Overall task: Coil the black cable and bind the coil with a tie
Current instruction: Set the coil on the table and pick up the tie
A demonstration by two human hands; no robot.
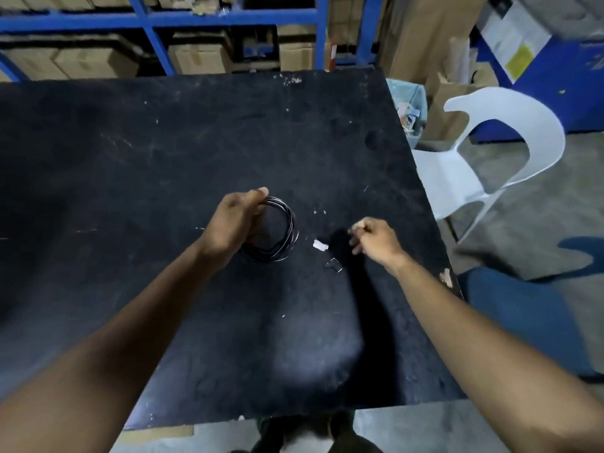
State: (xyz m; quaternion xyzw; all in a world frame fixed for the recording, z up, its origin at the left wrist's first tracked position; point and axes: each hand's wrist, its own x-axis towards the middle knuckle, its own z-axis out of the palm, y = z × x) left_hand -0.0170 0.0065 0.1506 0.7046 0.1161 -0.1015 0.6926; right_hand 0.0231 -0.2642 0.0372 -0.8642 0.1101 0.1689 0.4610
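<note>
1. Black bench, nearly bare.
2. Left hand grips the coil, fingers wrapped round its strands just above the bench: coiling looks done.
3. Right hand: fingers pinched together, on what I cannot tell.
4. White piece lies between the hands; binding remains.

A scuffed black table carries a small white piece and a dark clip.

I see a scuffed black worktable on a grey concrete floor. At the far side stands blue steel shelving stacked with brown cardboard boxes; a white plastic chair sits right.
</note>
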